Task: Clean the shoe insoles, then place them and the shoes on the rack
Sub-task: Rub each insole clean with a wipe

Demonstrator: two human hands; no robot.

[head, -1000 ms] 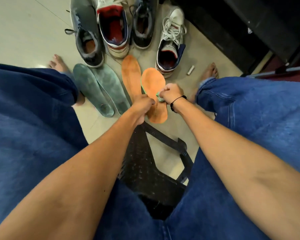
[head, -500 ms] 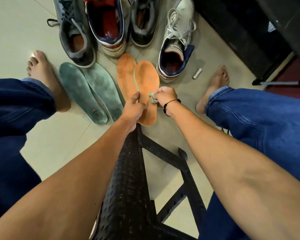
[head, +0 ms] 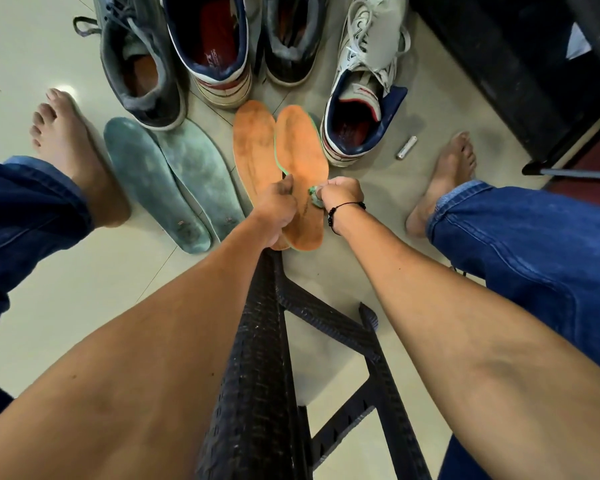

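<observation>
So from the head view, everything is laid out on the pale tiled floor (head: 66, 299), seen looking straight down between two jean-covered legs. The right-hand orange insole (head: 300, 168) is gripped along its near left edge by the left hand (head: 278, 206), fingers curled round it, thumb up on top. A small crumpled greenish cloth (head: 314, 197) is pinched in the right hand (head: 342, 194) and pressed against the same insole, roughly at its middle. A black bead bracelet (head: 333, 216) is worn on that wrist. A second orange insole (head: 253, 147) is lying just beside it on the left, slightly overlapped by it. Further left, two dusty teal insoles (head: 174, 178) are laid side by side, touching each other. Four shoes are lined up along the far edge of the floor: a grey sneaker (head: 139, 60), a navy-and-red shoe (head: 215, 46), a dark shoe (head: 291, 39), and a white laced sneaker (head: 364, 95) nearest the held insole. A small battery (head: 406, 147) is seen near the right bare foot (head: 444, 178); the left bare foot (head: 73, 150) is planted by the teal pair. A black woven stool frame (head: 267, 358) is seen underneath the arms.
</observation>
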